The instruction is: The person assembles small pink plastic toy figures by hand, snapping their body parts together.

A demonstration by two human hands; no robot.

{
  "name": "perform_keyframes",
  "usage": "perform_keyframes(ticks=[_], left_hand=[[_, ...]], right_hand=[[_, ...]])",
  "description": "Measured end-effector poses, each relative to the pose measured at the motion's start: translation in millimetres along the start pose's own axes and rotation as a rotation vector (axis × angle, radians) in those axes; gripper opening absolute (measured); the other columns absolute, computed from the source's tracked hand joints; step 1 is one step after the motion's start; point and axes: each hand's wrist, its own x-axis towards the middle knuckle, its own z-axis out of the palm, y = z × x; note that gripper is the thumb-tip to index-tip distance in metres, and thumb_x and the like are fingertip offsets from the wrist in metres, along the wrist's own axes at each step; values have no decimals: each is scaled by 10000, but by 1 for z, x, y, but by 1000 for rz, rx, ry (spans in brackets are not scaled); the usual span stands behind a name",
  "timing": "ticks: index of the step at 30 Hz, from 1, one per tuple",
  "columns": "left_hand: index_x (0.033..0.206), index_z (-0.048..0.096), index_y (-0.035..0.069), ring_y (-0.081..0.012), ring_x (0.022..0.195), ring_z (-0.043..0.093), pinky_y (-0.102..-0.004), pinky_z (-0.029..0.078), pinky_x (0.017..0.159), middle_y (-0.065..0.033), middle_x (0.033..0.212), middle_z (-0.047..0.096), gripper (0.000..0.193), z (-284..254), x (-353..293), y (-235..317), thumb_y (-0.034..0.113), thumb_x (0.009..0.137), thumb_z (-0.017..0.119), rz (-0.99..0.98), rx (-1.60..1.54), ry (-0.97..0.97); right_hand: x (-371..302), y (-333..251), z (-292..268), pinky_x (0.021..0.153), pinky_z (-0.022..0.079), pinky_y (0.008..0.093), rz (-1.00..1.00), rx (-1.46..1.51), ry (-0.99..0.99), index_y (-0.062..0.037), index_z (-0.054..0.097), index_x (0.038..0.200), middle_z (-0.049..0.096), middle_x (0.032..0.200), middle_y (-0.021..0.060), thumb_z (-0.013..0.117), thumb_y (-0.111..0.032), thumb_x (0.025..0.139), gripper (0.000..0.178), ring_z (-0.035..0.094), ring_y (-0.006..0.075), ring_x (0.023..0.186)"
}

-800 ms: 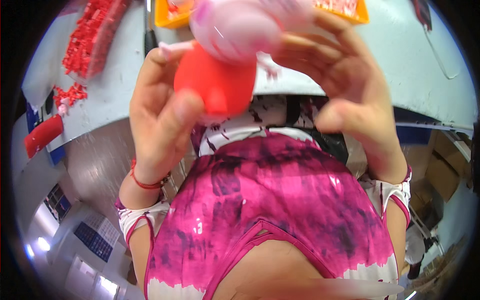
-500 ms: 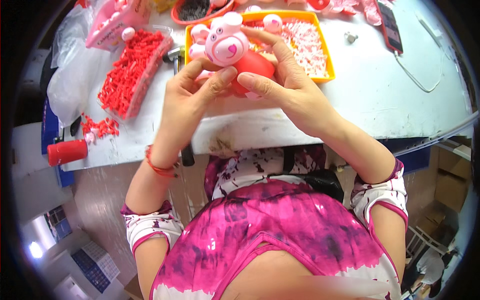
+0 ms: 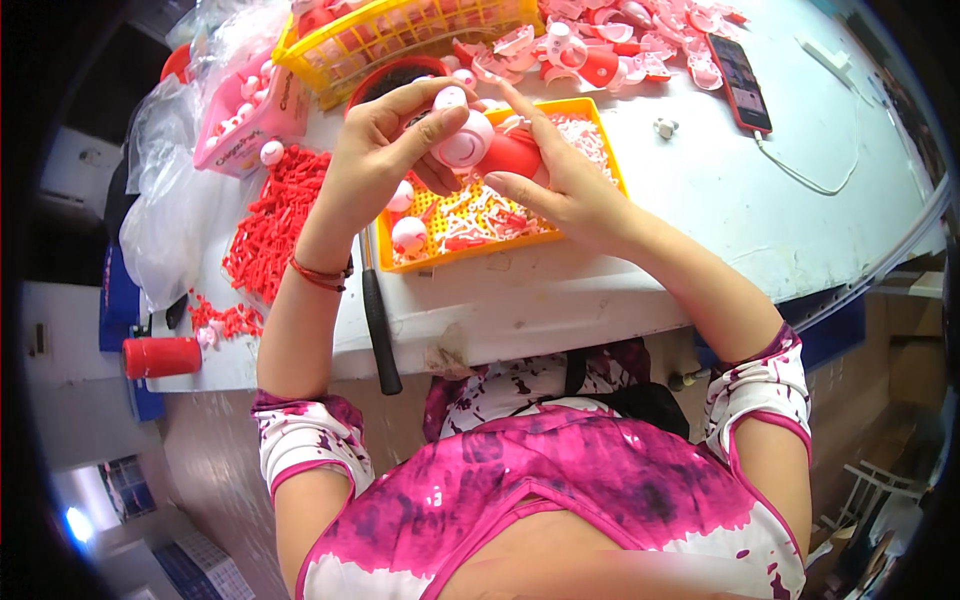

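Observation:
Between my two hands is a plastic toy pig with a pink head (image 3: 468, 146) and a red rounded body (image 3: 512, 154). My left hand (image 3: 395, 135) grips the head, its thumb lying along the snout side and its fingers wrapped behind. At the body, my right hand (image 3: 575, 185) has its thumb below and index finger above, closed round the red part. The toy is tilted over a yellow tray (image 3: 470, 254) of small white and red plastic pieces. Pink balls (image 3: 408, 234) lie in the tray's left part. My fingers hide some of the toy.
A black-handled tool (image 3: 378, 330) lies across the table's front edge. Left are a heap of red pieces (image 3: 280, 215), a pink box (image 3: 235, 145) and a red cylinder (image 3: 162, 357). Behind stand a yellow basket (image 3: 420, 45) and pink shells (image 3: 620, 60). A phone (image 3: 740, 85) lies right.
The toy has turned, so its face no longer points at me. My left hand has shifted up over its head. The view has moved, showing more of the table's far side.

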Motion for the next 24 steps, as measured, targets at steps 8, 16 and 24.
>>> perform_keyframes(ticks=[8,16,24], left_hand=[[1251,552,-33,-175,719,704,-253,587,559,-104,1065,679,372,-3,12,-5,187,957,608,13,-17,-22],[1271,530,-33,-164,770,692,-249,583,624,-103,1103,649,366,-4,8,-8,150,961,597,137,-29,66],[1114,628,34,-121,846,660,-245,545,677,-64,1053,667,281,-6,11,-10,139,867,714,359,305,-56]], right_hand=[[3,-1,-3,1055,384,353,-36,-120,50,-37,206,1496,377,1439,173,636,-215,932,732,461,235,1264],[5,-1,-9,1004,438,309,77,442,83,-12,301,1424,504,1299,128,626,-189,947,604,530,179,1185],[0,-1,-13,947,453,400,-321,-359,221,-16,425,1292,543,1187,186,697,-184,868,531,553,345,1110]])
